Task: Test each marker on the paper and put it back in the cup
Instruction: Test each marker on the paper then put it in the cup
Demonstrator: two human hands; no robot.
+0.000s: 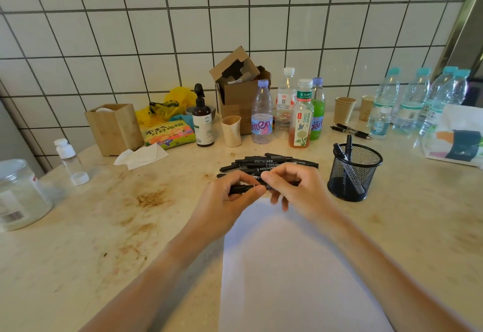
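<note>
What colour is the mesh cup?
Black wire mesh cup, clearest in the head view.

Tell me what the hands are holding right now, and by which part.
Both hold one black marker level above the paper: left hand pinches one end, seemingly the cap; right hand grips the barrel.

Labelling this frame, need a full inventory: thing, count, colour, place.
marker pile: many, black, behind hands
held marker: 1, black, gripped in both hands
mesh cup: 1, black, right of hands, a few markers inside
paper: 1, white, under the forearms
bottles: several, clear, along the wall
paper cups: 2, brown, back right
cardboard box: 1, brown, back centre
wooden box: 1, tan, back left
left hand: holds marker
right hand: holds marker
</note>
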